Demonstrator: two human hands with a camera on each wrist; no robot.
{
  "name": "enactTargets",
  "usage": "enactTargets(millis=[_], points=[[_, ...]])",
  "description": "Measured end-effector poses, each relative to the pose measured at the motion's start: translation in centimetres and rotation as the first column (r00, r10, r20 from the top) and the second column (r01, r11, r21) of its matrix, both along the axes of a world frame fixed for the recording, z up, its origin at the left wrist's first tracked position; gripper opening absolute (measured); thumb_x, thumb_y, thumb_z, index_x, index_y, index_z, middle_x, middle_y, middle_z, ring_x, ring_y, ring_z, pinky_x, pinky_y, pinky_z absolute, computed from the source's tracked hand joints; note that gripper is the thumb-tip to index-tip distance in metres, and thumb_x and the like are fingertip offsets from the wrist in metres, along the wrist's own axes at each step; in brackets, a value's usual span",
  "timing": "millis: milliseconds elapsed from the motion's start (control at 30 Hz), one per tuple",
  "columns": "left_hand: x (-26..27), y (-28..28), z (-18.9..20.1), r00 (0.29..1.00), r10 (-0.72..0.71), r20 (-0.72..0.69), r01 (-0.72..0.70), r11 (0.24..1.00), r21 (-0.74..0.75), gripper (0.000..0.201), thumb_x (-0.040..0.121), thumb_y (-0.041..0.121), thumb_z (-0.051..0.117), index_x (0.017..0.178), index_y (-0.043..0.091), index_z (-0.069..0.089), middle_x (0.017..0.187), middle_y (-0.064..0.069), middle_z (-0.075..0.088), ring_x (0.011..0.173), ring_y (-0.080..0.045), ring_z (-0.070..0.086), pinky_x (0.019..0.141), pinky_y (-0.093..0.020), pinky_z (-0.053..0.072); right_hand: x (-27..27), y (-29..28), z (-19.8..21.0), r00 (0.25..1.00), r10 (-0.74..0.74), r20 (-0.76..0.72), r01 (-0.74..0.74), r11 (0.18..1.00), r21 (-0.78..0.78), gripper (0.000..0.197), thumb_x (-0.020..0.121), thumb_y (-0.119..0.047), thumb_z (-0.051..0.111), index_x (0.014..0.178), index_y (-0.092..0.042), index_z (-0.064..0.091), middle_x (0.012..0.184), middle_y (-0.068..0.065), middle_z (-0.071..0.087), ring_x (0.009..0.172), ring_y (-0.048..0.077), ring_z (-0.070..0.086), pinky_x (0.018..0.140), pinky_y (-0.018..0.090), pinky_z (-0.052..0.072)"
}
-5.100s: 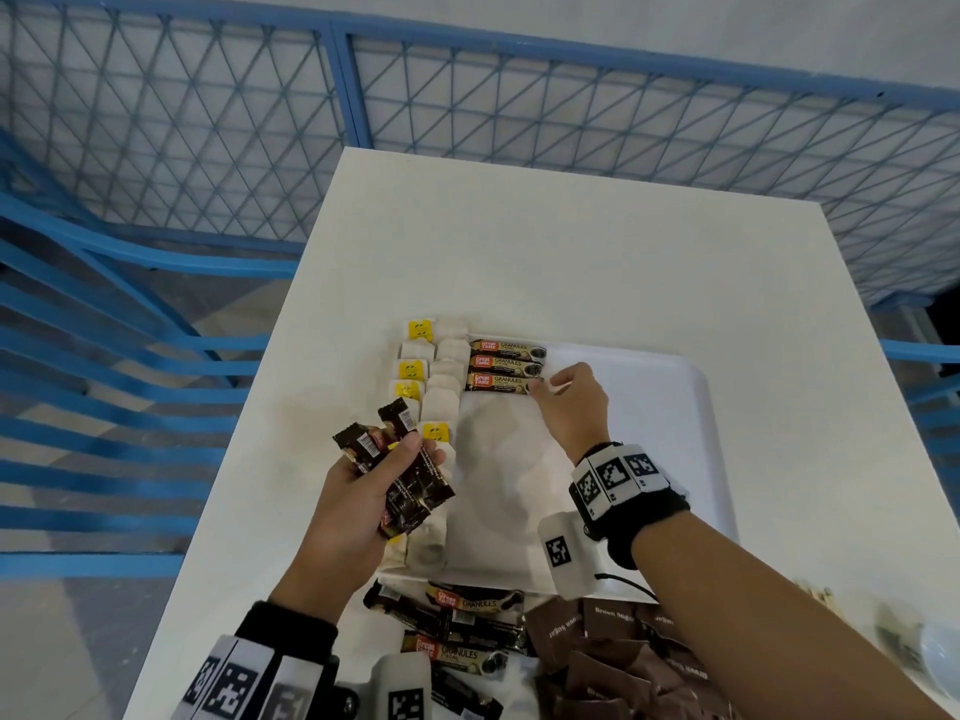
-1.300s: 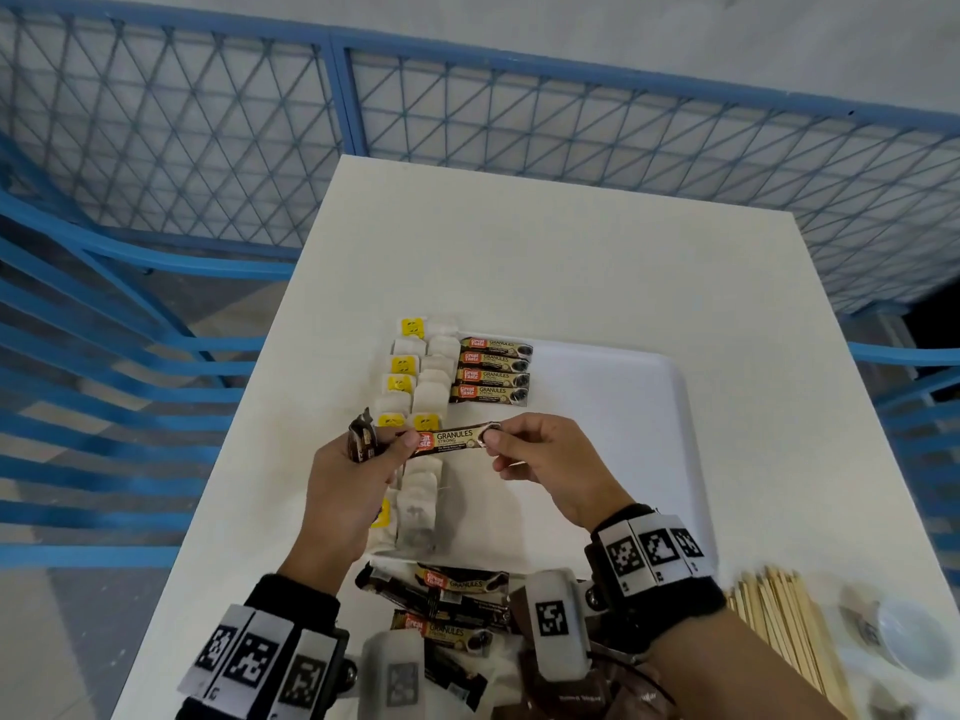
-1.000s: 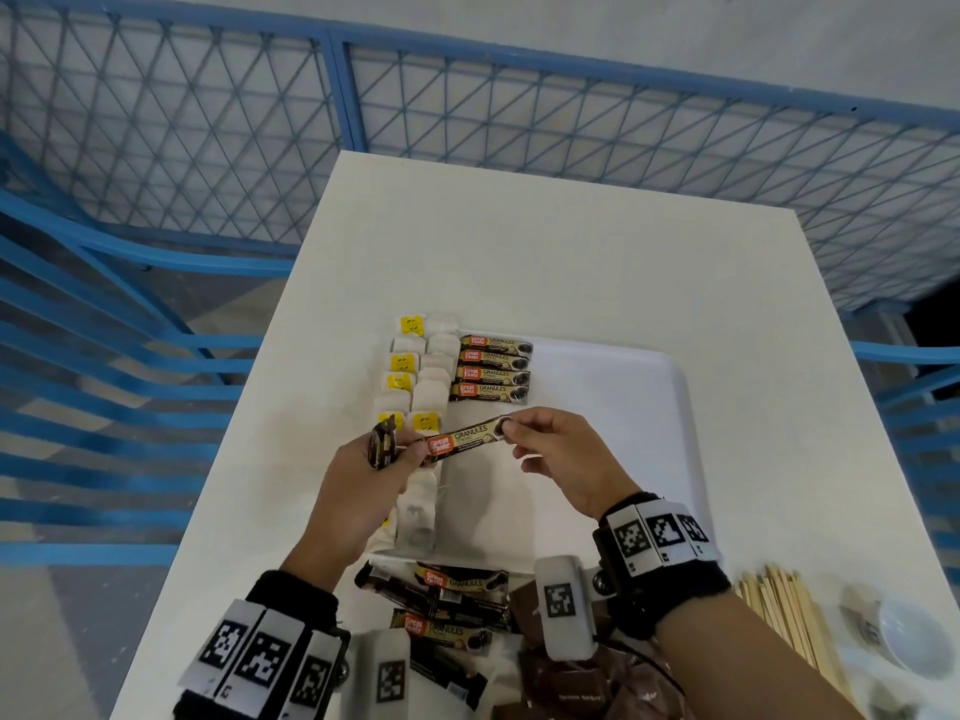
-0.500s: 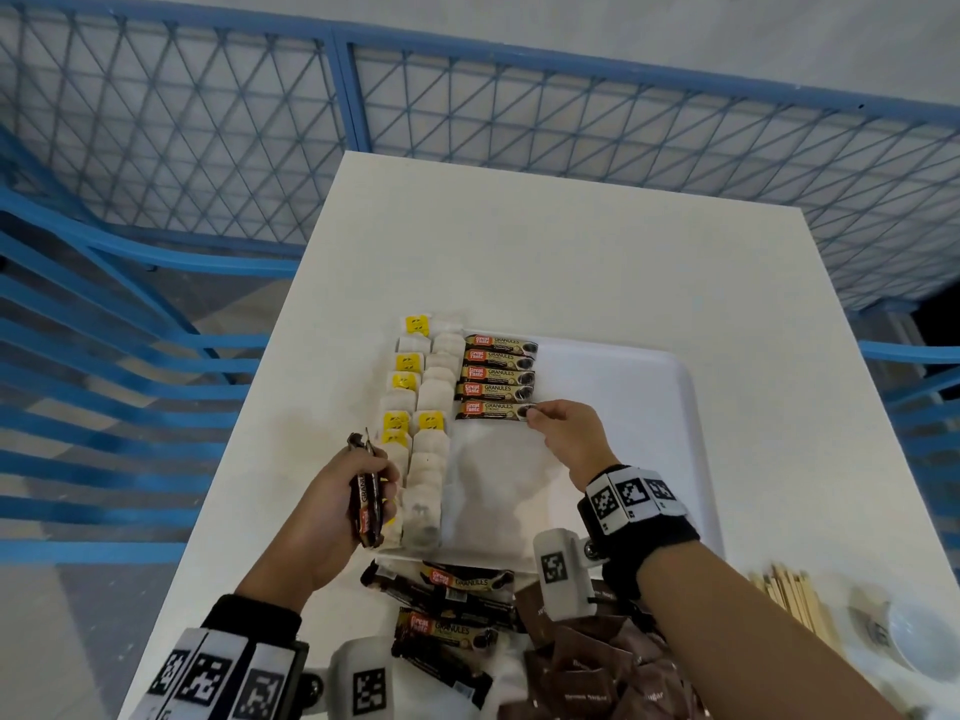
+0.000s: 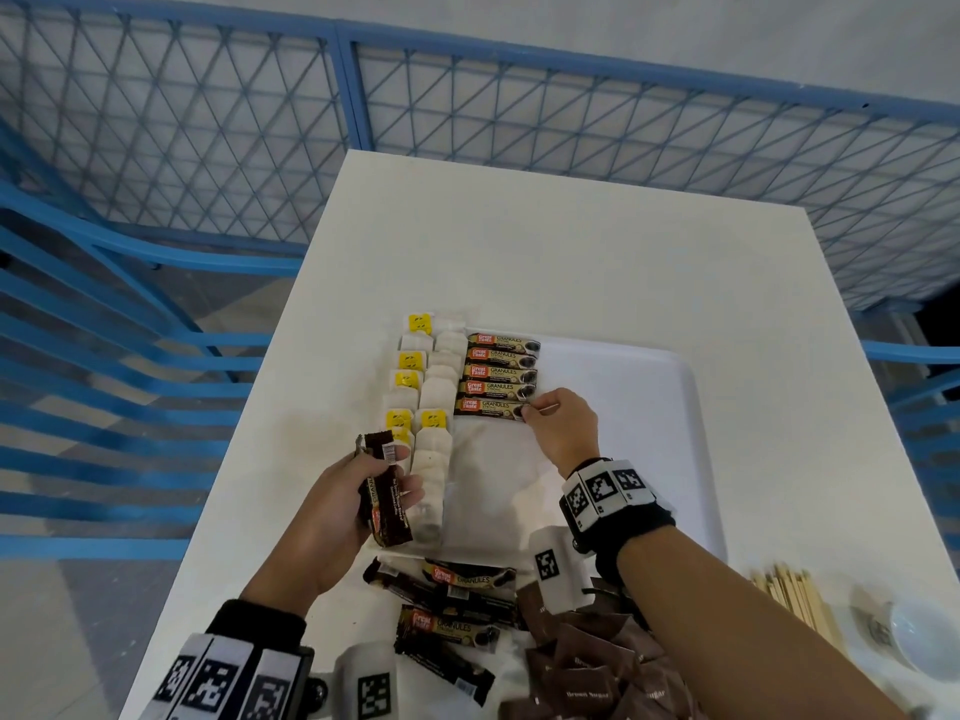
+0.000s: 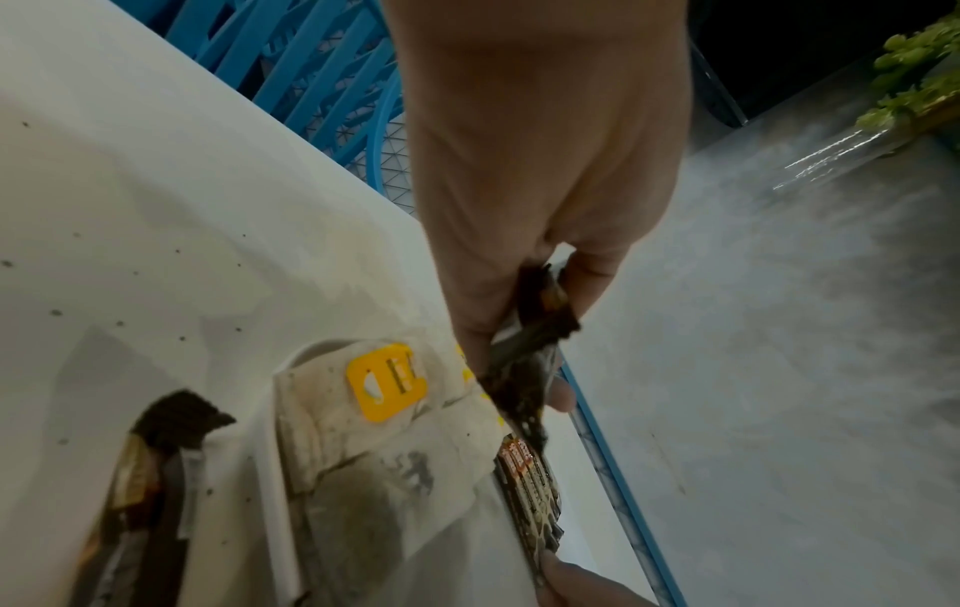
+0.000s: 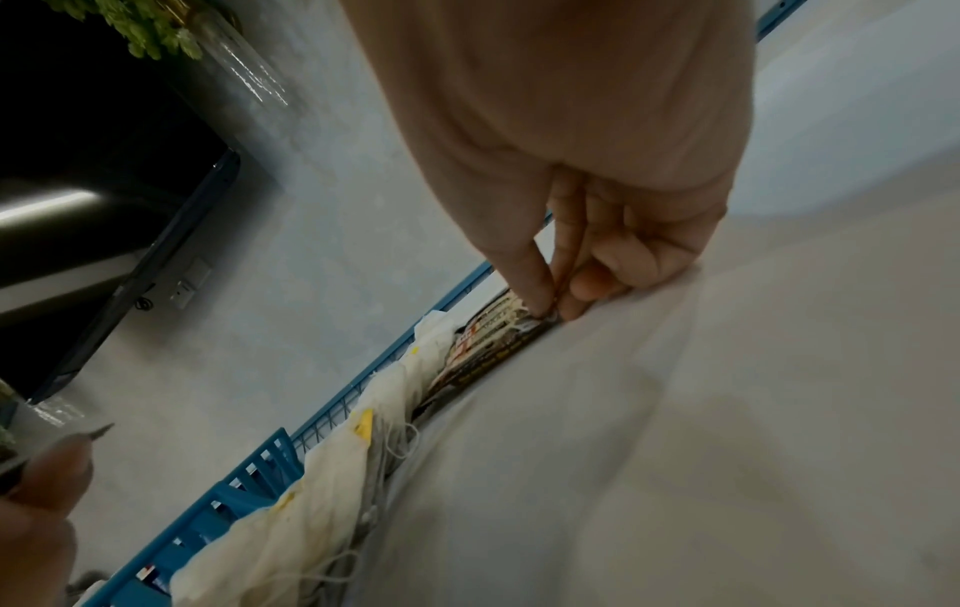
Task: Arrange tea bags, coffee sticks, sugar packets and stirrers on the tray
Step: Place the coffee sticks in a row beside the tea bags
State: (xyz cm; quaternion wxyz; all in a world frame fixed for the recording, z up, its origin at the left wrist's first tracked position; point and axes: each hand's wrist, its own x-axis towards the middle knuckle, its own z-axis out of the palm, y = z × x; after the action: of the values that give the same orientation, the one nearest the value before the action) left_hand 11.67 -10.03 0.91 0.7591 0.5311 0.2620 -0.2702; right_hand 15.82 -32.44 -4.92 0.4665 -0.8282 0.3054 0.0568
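**Fifth coffee stick at the bottom of the row**

The right hand (image 5: 561, 428) pinches the right end of the lowest coffee stick (image 5: 488, 407) between thumb and forefinger, just right of centre in the head view. That stick lies flat on the white tray (image 5: 649, 397), touching the four sticks stacked above it. Left of the row, tea bags (image 5: 431, 407) with yellow tags run in two columns down the tray's left side. The left hand (image 5: 343, 511), lower left of centre, grips a small bundle of coffee sticks (image 5: 387, 491) upright, fingers curled round it. Loose coffee sticks (image 5: 457, 610), brown sugar packets (image 5: 587, 672) and wooden stirrers (image 5: 795, 600) lie along the bottom edge, on the table (image 5: 571, 241).
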Motion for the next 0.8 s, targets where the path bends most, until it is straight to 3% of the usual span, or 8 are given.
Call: enactTargets(millis=[100, 233, 367, 500, 567, 667, 733, 800], points=[[0.0, -0.1, 0.2, 0.999, -0.002, 0.046, 0.002, 1.0, 0.0, 0.023, 0.097, 0.005, 0.04, 0.103, 0.004, 0.063, 0.085, -0.01, 0.065, 0.079, -0.022, 0.07, 0.071, -0.026, 0.058, -0.1, 0.0, -0.1, 1.0, -0.01, 0.019, 0.01, 1.0, 0.013, 0.009, 0.087, -0.015, 0.062, 0.086, -0.013, 0.054, 0.079, -0.001, 0.057, 0.078, 0.014, 0.051, 0.055, 0.014, 0.036], [-0.2, -0.3, 0.3, 0.991, -0.038, 0.128, 0.035, 0.999, 0.021, 0.021, 0.093, 0.001, 0.046, 0.107, 0.003, 0.063, 0.095, -0.013, 0.07, 0.084, -0.021, 0.071, 0.076, -0.027, 0.058, -0.6, 0.3, 0.2, 0.996, 0.024, 0.087, -0.024, 1.0, -0.001, 0.007, 0.087, -0.014, 0.061, 0.086, -0.014, 0.054, 0.073, -0.003, 0.057, 0.075, 0.015, 0.054, 0.054, 0.013, 0.038], [-0.4, -0.2, 0.0, 0.984, -0.045, 0.17, 0.038, 0.998, 0.04, 0.023, 0.091, 0.001, 0.051, 0.111, -0.002, 0.061, 0.102, -0.017, 0.07, 0.095, -0.026, 0.067, 0.084, -0.029, 0.056, -2.2, 1.9, 2.3, 0.966, 0.188, 0.178, -0.188, 0.982, -0.019, 0.007, 0.089, -0.02, 0.06, 0.091, -0.013, 0.06, 0.08, -0.007, 0.058, 0.069, 0.0, 0.05, 0.06, 0.004, 0.039], [-0.5, -0.1, -0.1, 0.974, -0.043, 0.221, 0.045, 0.999, -0.003, 0.022, 0.088, 0.001, 0.053, 0.109, 0.0, 0.059, 0.1, -0.008, 0.072, 0.1, -0.026, 0.065, 0.085, -0.031, 0.055, -4.6, 3.8, 5.3, 0.882, 0.468, -0.049, -0.44, 0.858, 0.266, 0.036, 0.095, -0.047, 0.04, 0.09, -0.018, 0.06, 0.077, -0.007, 0.063, 0.064, 0.008, 0.054, 0.06, 0.02, 0.04], [-0.7, 0.1, -0.1, 0.967, -0.043, 0.249, 0.058, 0.997, -0.055, 0.034, 0.077, 0.011, 0.067, 0.108, 0.0, 0.059, 0.102, -0.008, 0.072, 0.105, -0.028, 0.065, 0.087, -0.033, 0.055, -5.4, 4.3, 6.1, 0.84, 0.531, -0.108, -0.419, 0.763, 0.492, 0.044, 0.094, -0.054, 0.032, 0.092, -0.02, 0.061, 0.082, -0.001, 0.069, 0.064, 0.011, 0.056, 0.054, 0.02, 0.039], [-1.0, 0.3, 0.4, 0.955, -0.08, 0.285, 0.116, 0.987, -0.112, 0.057, 0.049, 0.034, 0.089, 0.095, 0.008, 0.067, 0.11, -0.01, 0.07, 0.105, -0.024, 0.065, 0.087, -0.033, 0.054, -5.9, 4.4, 6.4, 0.885, 0.46, -0.068, -0.295, 0.668, 0.683, 0.034, 0.096, -0.043, 0.04, 0.097, -0.015, 0.059, 0.086, 0.005, 0.067, 0.066, 0.014, 0.059, 0.054, 0.018, 0.041], [-1.3, 0.1, 0.6, 0.949, -0.096, 0.301, 0.138, 0.983, -0.122, 0.031, 0.057, 0.026, 0.086, 0.081, 0.014, 0.07, 0.115, -0.008, 0.068, 0.105, -0.02, 0.066, 0.087, -0.033, 0.055, -6.1, 4.5, 6.3, 0.935, 0.353, -0.029, -0.222, 0.648, 0.728, 0.019, 0.096, -0.025, 0.048, 0.095, -0.009, 0.058, 0.083, 0.006, 0.065, 0.065, 0.012, 0.06, 0.056, 0.018, 0.046], [-1.5, -0.2, 1.0, 0.952, -0.079, 0.297, 0.121, 0.985, -0.124, 0.006, 0.076, 0.004, 0.066, 0.078, 0.01, 0.066, 0.118, -0.006, 0.067, 0.105, -0.018, 0.066, 0.087, -0.034, 0.055, -6.2, 4.4, 6.2, 0.973, 0.232, 0.01, -0.158, 0.629, 0.761, 0.006, 0.092, -0.011, 0.055, 0.091, -0.006, 0.059, 0.079, 0.007, 0.065, 0.062, 0.012, 0.061, 0.058, 0.018, 0.049]])
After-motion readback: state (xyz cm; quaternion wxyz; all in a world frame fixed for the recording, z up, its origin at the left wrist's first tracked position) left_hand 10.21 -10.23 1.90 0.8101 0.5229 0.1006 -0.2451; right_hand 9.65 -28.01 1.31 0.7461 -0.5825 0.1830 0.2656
